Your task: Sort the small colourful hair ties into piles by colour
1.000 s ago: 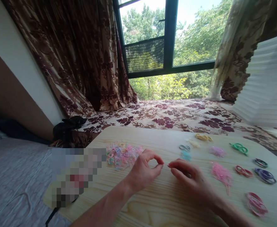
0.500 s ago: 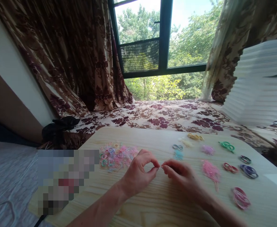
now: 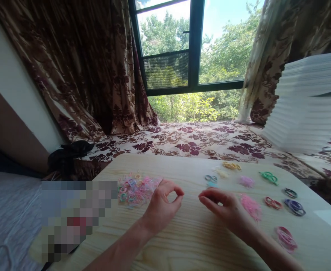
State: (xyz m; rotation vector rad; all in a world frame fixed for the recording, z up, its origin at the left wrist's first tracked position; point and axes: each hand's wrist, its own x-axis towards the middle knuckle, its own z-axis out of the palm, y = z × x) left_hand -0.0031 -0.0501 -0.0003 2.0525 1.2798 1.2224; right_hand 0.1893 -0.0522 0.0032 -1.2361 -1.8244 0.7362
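Note:
My left hand [image 3: 165, 201] is pinched thumb to fingertip, just right of a mixed pile of small coloured bands [image 3: 138, 188]. Whatever it may hold is too small to make out. Facing it, my right hand [image 3: 220, 205] has its thumb and fingertips together, and any item between them is hidden. Beyond the right hand are light blue bands [image 3: 213, 184] and two grey-blue rings [image 3: 211, 178]. Pink bands [image 3: 250, 207] lie to its right, with a lilac cluster [image 3: 246, 181] behind them.
On the wooden table [image 3: 182, 169], yellow rings [image 3: 231, 166], green rings [image 3: 268, 177], red rings [image 3: 273, 203], purple rings [image 3: 294, 207] and dark pink rings [image 3: 286, 238] lie to the right. A pleated white sheet [image 3: 309, 109] stands at the right. A blurred patch covers the left.
My hands have moved apart from their nearly touching position, the left one leftward and the right one slightly rightward. The view has shifted slightly.

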